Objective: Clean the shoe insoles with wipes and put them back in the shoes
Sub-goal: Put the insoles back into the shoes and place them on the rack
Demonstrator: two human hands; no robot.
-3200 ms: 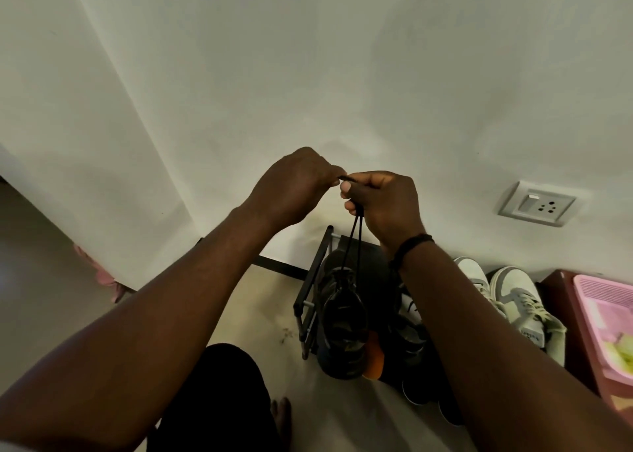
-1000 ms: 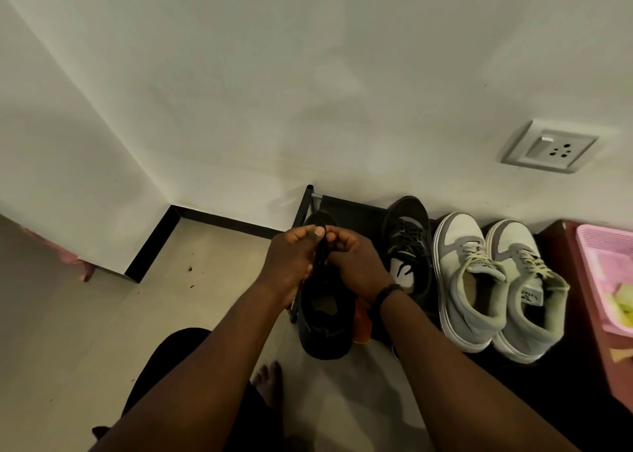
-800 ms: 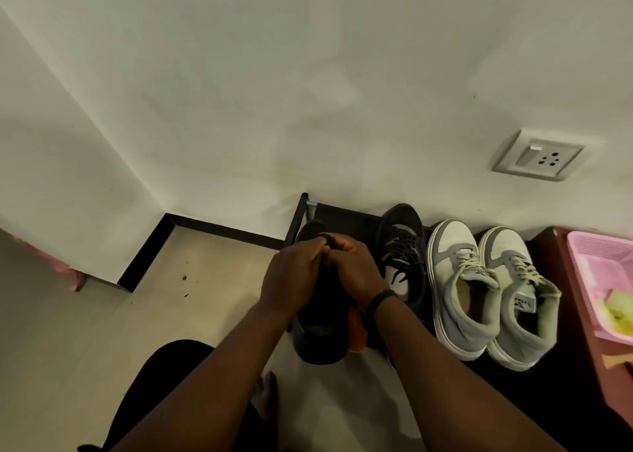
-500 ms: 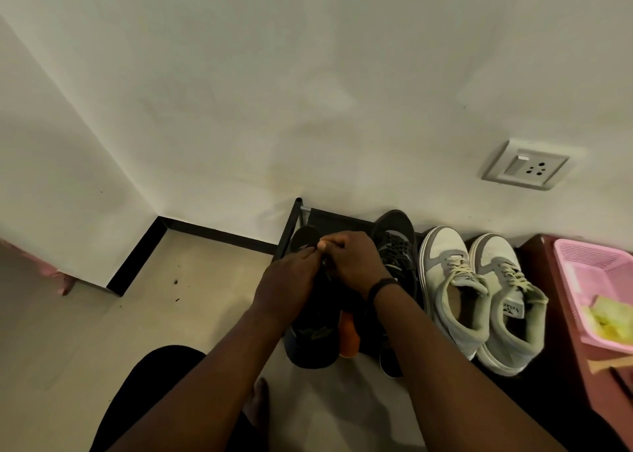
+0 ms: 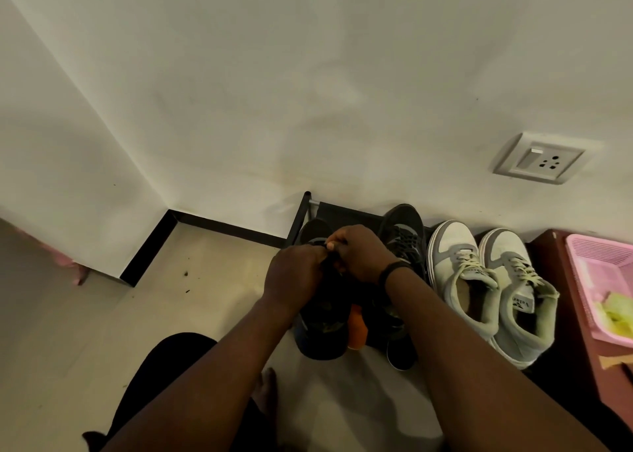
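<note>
Black shoe (image 5: 322,328) sits on the rack's (image 5: 301,211) left end, toe at 12 o'clock, heel toward the person. Left hand (image 5: 291,276) and right hand (image 5: 363,254) meet over its tongue, fingers pinching the laces; both equally near.

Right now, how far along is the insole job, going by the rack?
Done, apparently: no insole lies loose in view, and the grey-white pair sits on the rack, though I can't confirm their insoles were wiped. In hand: left hand and right hand pinch something at the black shoe, probably its laces. Left: finishing that shoe; the second black shoe is unclear.
</note>
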